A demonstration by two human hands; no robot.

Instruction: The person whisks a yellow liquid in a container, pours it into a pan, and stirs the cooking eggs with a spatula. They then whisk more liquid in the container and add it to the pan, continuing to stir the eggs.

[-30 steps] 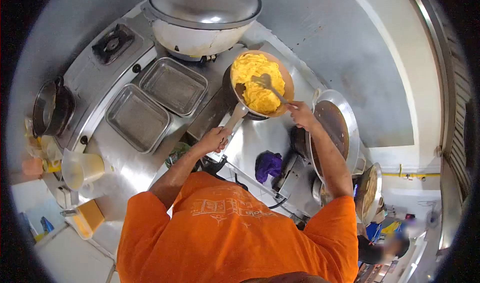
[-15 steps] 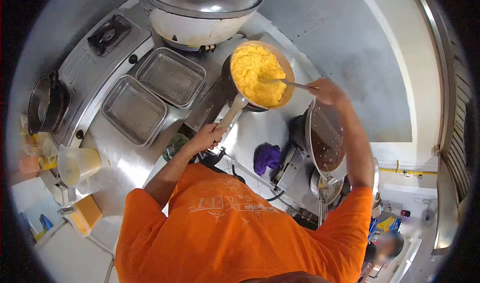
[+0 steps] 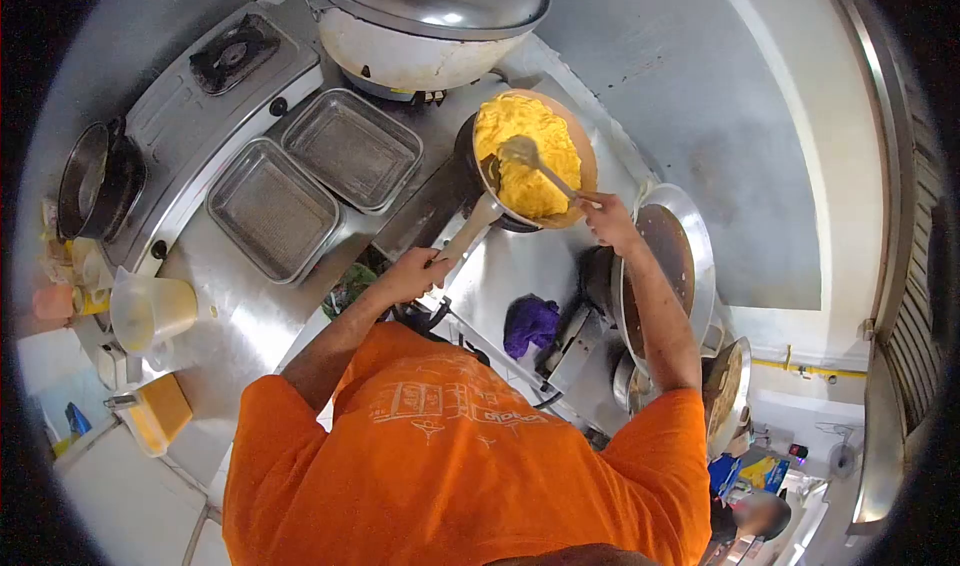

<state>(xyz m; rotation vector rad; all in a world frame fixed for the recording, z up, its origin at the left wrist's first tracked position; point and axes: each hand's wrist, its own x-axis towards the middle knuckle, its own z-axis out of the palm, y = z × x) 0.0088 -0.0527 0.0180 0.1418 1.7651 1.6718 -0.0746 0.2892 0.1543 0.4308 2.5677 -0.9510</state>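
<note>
My left hand (image 3: 413, 275) is wrapped round the pale handle of a frying pan (image 3: 588, 156), which sits over a burner and tilts slightly. Bright yellow scrambled egg (image 3: 545, 181) covers most of the pan's inside, in soft folds. In my right hand (image 3: 606, 220) is a metal spatula (image 3: 553, 177) with a rounded head. It reaches over the pan's right rim, its head above the egg on the left side. A dark bare patch of pan shows beside the spatula head, near the handle.
Behind the pan stands a big lidded pot (image 3: 420, 51). Two metal trays (image 3: 273, 209) lie to the left, near a plastic jug (image 3: 150, 311). A large pan of brown food (image 3: 660, 251) is under my right forearm. A purple cloth (image 3: 531, 326) lies below the frying pan.
My right hand has moved left and down, closer to the pan. The spatula head has come out of the egg and now shows on the left. My left hand keeps its hold.
</note>
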